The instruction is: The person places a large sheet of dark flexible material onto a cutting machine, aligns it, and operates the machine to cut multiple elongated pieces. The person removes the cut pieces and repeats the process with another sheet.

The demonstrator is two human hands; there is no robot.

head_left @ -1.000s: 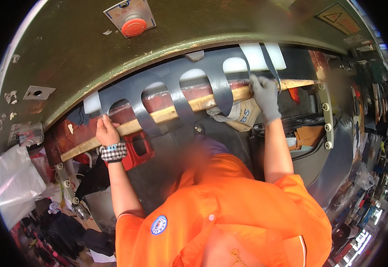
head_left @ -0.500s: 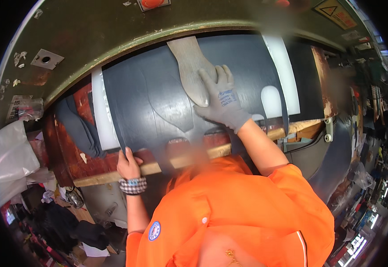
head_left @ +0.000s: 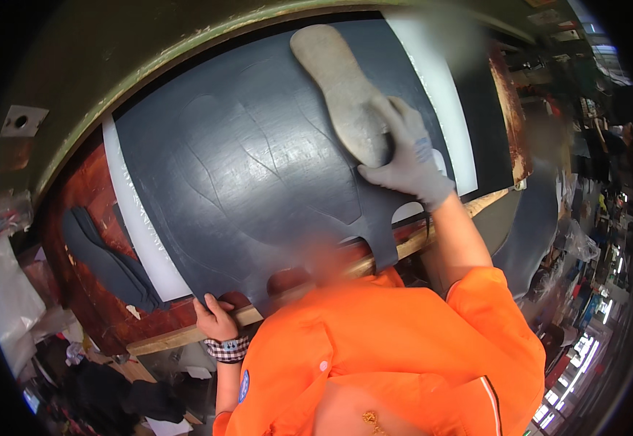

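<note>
A wide black sheet [head_left: 186, 152], probably rubber, lies across the work table, marked with several curved sole-shaped lines. Cut-out gaps notch its near edge. On the right part of the sheet lies a grey, worn, sole-shaped cutting die [head_left: 342, 83]. My right hand [head_left: 407, 156], in a grey glove, is closed around the die's near end, thumb on the near side and fingers on the far right side. My bare left hand [head_left: 217, 320] is at the sheet's near left corner, its thumb and finger pinching the edge.
A green machine beam [head_left: 164, 62] spans the far side. White boards [head_left: 142, 218] show beneath the sheet at both sides. Dark cut sole pieces [head_left: 102, 258] are stacked on the reddish table at left. A wooden rail [head_left: 178, 336] edges the table's front. Clear plastic hangs at far left.
The die has shifted right across the sheet with my right hand and now shows whole, out from under the beam. Another curved outline shows left of it. My view has shifted and turned.
</note>
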